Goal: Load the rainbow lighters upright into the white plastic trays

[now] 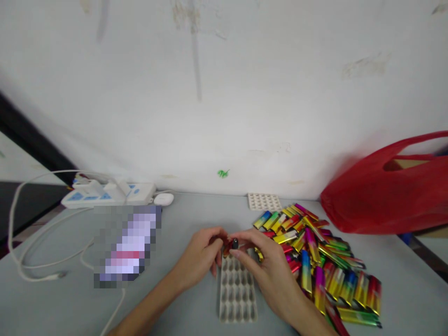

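In the head view, my right hand (266,261) pinches a small black-ended piece (235,243) between thumb and forefinger. My left hand (203,254) meets it with bent fingers pressed together. A shiny reddish bit (227,247) shows between the two hands, but what my left fingers grip is hidden. Both hands are over the far end of a pale tray (239,322) with rows of oblong hollows. Beside my right hand lies a spread heap of shiny, multicoloured metallic cases (306,266), shaped like lighters.
A second pale tray (264,201) with small holes lies by the wall. A red bag (381,191) stands at the right. On the left are a phone with a blurred screen (131,247), a white power strip (108,193), a small white case (164,199) and loose cables (45,278).
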`<state>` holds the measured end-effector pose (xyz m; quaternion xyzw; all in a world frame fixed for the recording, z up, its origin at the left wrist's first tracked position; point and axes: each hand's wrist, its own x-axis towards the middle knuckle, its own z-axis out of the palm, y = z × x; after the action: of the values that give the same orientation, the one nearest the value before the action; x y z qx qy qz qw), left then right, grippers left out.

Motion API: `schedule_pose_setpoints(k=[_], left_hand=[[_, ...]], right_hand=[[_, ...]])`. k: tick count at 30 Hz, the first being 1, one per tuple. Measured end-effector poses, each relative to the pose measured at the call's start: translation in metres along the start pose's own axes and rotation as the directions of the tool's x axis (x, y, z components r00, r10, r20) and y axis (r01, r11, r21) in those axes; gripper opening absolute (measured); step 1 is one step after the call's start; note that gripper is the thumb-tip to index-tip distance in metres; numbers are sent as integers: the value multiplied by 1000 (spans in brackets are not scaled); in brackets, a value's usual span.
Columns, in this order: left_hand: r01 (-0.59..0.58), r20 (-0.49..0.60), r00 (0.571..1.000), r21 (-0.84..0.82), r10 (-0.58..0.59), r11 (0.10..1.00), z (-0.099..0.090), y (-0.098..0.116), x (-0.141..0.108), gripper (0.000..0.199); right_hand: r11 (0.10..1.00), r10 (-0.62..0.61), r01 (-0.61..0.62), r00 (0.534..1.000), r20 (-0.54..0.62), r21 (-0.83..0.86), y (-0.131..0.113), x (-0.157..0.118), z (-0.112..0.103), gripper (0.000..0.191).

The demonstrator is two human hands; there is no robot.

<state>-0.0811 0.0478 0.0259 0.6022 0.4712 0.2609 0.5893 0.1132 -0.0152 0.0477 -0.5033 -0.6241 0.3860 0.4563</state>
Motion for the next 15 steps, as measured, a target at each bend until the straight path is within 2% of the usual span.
schedule_pose_setpoints(k=[5,11,15], left_hand=[[1,-2,1000,8,-1,1000,0,0,-1,29],[-6,-9,1000,15,6,1000,1,-1,1,29],[-10,-13,1000,19,10,1000,2,-1,1,31]], right_hand=[[1000,-16,17,1000,25,-15,2,-1,2,17],[989,-128,131,991,42,-69,3,-2,5,25],[983,-148,153,988,53,-97,6,-2,6,29]])
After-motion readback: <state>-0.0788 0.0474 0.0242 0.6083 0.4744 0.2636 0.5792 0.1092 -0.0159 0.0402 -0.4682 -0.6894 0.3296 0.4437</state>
